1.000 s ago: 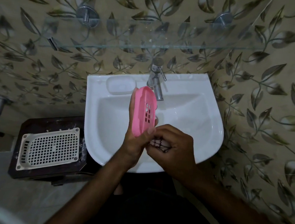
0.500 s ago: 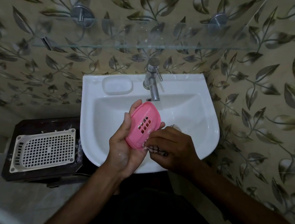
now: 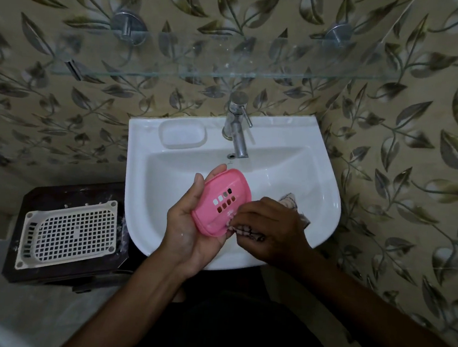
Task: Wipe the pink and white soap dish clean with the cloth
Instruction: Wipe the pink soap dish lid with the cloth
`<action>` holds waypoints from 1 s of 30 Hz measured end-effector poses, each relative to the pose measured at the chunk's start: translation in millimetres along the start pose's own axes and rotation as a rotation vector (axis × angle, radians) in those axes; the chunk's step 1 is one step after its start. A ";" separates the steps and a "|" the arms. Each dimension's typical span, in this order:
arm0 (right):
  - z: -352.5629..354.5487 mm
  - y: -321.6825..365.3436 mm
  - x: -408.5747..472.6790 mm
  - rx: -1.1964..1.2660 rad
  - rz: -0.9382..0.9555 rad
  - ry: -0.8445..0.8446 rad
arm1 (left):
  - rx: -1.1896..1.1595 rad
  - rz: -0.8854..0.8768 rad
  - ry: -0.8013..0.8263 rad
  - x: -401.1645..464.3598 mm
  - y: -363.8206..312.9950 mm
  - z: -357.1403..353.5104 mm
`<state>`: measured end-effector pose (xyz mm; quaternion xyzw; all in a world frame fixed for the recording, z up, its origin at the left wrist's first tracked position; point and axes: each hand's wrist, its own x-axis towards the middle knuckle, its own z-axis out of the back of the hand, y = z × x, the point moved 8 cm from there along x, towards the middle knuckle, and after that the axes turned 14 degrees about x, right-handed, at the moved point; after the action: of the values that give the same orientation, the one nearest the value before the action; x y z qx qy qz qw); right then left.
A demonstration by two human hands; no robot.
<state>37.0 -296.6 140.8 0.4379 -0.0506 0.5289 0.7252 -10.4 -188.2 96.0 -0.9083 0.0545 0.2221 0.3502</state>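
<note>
Pink soap dish (image 3: 222, 200), slotted face towards the camera and tilted, held over the white basin (image 3: 329, 182) below the tap (image 3: 237, 129). The left hand (image 3: 190, 225) cradles it from behind, fingers curled round its nine-o'clock edge and thumb under the lower rim. The right hand (image 3: 270, 229), at four o'clock of the dish, pinches a bunched patterned cloth (image 3: 245, 231) against the lower rim, where pale residue shows beside the slots. To wipe well, the left hand should probably brace the dish firmly while the cloth is drawn along the rim and pressed into each slot, the dish being turned to present unwiped parts. The far side of the dish is hidden; most of the cloth lies under the right hand, one corner emerging at two o'clock. A white grid tray (image 3: 70, 231) rests on a dark stand (image 3: 54, 194) at nine o'clock; whether it belongs to the dish cannot be told.
</note>
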 end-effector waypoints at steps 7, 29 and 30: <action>-17.6 23.0 -3.8 0.170 -0.101 -0.062 | -0.009 0.000 -0.067 0.0 6.2 -2.4; -11.9 -7.9 -9.5 0.187 -0.268 -0.091 | -0.021 -0.132 -0.162 -0.6 -0.2 7.1; -16.1 -3.4 -7.6 0.214 -0.290 -0.093 | -0.002 -0.183 -0.164 0.2 -2.4 6.3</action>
<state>30.2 -291.2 124.9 0.5391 0.0361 0.4004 0.7401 -11.9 -182.3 93.3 -0.8886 -0.0580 0.2629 0.3713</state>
